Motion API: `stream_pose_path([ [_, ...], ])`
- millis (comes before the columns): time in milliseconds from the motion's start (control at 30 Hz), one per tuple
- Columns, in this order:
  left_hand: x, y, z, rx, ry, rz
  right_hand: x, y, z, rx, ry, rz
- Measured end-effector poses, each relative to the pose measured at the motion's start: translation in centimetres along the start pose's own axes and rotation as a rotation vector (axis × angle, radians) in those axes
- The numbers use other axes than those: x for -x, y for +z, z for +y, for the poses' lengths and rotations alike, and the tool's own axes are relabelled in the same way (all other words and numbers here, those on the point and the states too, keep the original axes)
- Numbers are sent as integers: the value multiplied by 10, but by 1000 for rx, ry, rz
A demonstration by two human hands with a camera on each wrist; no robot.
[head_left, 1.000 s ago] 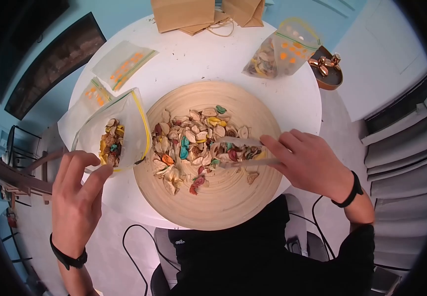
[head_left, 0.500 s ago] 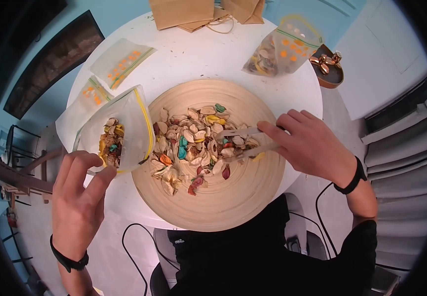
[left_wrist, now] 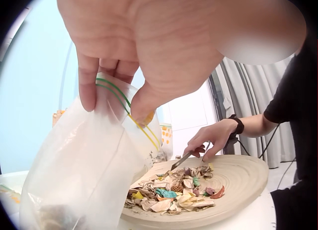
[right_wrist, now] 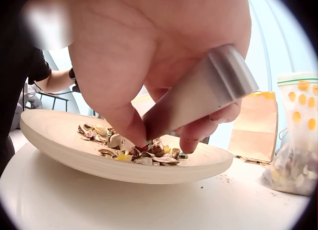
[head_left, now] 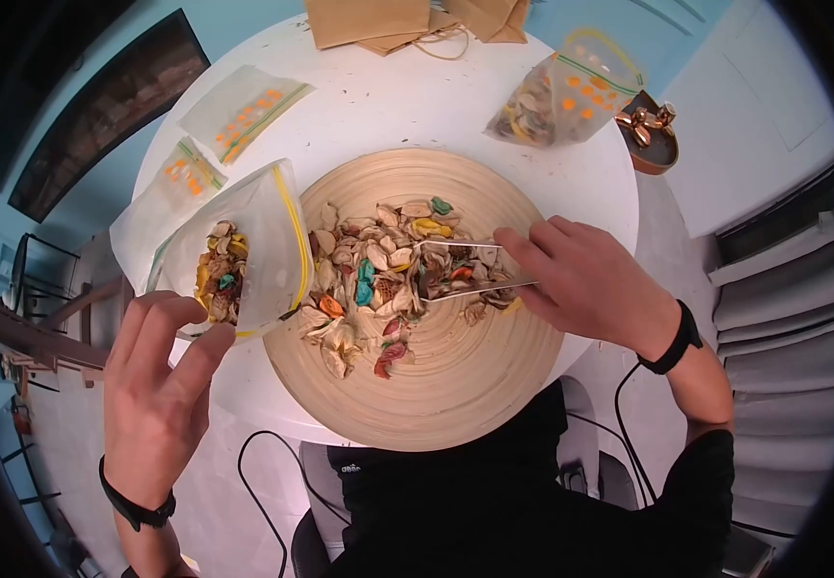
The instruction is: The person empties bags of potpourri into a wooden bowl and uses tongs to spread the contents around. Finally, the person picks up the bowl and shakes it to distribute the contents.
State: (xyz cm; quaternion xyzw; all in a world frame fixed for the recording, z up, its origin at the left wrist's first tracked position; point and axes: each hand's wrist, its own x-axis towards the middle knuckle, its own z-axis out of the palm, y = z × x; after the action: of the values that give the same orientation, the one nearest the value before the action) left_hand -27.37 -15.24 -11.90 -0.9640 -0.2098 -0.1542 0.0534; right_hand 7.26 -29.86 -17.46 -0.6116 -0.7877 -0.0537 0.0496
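Observation:
In the head view my left hand (head_left: 157, 385) pinches the edge of a clear zip bag (head_left: 267, 236) between thumb and fingers. The bag's mouth gapes towards the plate, and dried petals (head_left: 221, 275) lie inside it. My right hand (head_left: 590, 284) holds metal tongs (right_wrist: 198, 91), whose bent end shows above the hand in the right wrist view. The two arms of the tongs stand apart over the right side of a potpourri heap (head_left: 369, 255), with brown pieces and an orange petal between them. That heap lies on a round wooden plate (head_left: 417, 414).
Two flat zip bags with orange dots, one a printed bag (head_left: 243, 111), lie at the left of the white table (head_left: 388, 106). A filled zip bag (head_left: 542, 106) stands at the back right. Brown paper bags (head_left: 369, 21) sit at the far edge, with crumbs scattered before them.
The tongs have shifted a little up and left in the heap, and their tips are spread. A red petal near the lower tip is no longer seen there. The left hand keeps its hold.

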Motion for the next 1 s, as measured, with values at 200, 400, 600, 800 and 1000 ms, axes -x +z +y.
stream_pose_path([
  [200, 1, 2, -1, -19, 8, 5, -4, 5, 1, -11, 52, -9],
  [400, -2, 3, 1, 10, 16, 10, -17, 5, 7, -177, 100, -84],
  [600, -2, 1, 0, 17, 26, 0, -17, -3, 1, -169, 113, -146],
  [800, -2, 2, 1, -8, 51, -2, -13, -2, -2, -137, 95, -153],
  [1000, -2, -1, 0, -7, 64, -17, -9, 4, -1, -175, 94, -127],
])
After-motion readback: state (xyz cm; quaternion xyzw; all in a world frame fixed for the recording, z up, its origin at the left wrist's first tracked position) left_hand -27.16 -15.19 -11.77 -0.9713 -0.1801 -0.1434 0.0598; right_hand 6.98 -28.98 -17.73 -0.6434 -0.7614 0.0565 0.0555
